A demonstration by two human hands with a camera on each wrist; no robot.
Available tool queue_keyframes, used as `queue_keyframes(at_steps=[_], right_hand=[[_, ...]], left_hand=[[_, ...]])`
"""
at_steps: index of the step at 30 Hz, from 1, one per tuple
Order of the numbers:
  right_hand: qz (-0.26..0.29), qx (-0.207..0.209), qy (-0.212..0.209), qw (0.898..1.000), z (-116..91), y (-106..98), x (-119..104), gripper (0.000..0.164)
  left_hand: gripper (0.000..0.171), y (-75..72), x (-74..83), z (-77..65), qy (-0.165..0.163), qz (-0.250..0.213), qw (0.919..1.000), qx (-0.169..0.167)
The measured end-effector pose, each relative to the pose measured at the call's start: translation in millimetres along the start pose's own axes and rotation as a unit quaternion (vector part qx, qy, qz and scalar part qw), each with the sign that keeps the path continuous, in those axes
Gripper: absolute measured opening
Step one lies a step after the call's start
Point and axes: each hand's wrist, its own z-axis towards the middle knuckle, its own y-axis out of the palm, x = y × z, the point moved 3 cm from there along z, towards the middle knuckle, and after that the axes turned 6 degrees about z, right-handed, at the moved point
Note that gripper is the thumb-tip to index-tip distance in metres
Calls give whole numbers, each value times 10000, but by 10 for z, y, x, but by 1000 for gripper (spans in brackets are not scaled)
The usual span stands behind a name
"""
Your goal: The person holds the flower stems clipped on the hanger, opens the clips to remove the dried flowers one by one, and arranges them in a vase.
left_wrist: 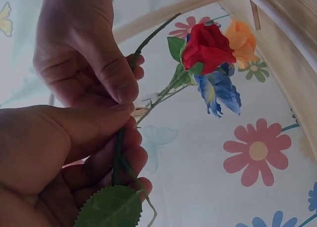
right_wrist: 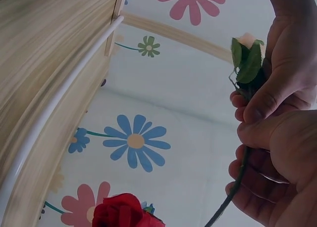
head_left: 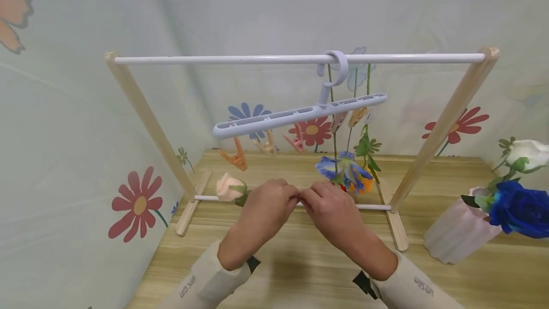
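Observation:
Both hands meet in front of the rack, on the stem of a peach artificial rose (head_left: 228,188). My left hand (head_left: 271,209) grips the stem near its leaves, with the bloom lying out to the left. Its fingertips touch those of my right hand (head_left: 336,208), which pinches the same green stem (right_wrist: 239,180) farther along. In the left wrist view the stem's bare end sticks out past the right hand. Above hangs a pale blue clip hanger (head_left: 274,117). From its right half hang a blue flower (head_left: 343,168), an orange flower (head_left: 366,182) and a red rose (left_wrist: 207,50), heads down.
The hanger hooks over a white rod (head_left: 206,60) on a wooden frame (head_left: 446,123). An orange clip (head_left: 238,156), a cream clip (head_left: 268,144) and a pink clip (head_left: 297,140) hang at its left. At right stands a pale vase (head_left: 459,228) with a blue rose (head_left: 521,209) and white rose (head_left: 529,155).

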Motion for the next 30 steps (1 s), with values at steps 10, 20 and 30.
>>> queue_keyframes(at_steps=[10, 20, 30], right_hand=[[103, 105, 27, 9999, -33, -84, 36, 21], [-14, 124, 597, 9981, -207, -423, 282, 23], [-136, 136, 1270, 9917, -499, -662, 606, 17]], left_hand=[[6, -71, 91, -83, 248, -157, 9962, 822], [10, -328, 230, -164, 964, -946, 9832, 1229], [11, -32, 96, 7, -102, -2043, 9773, -555]])
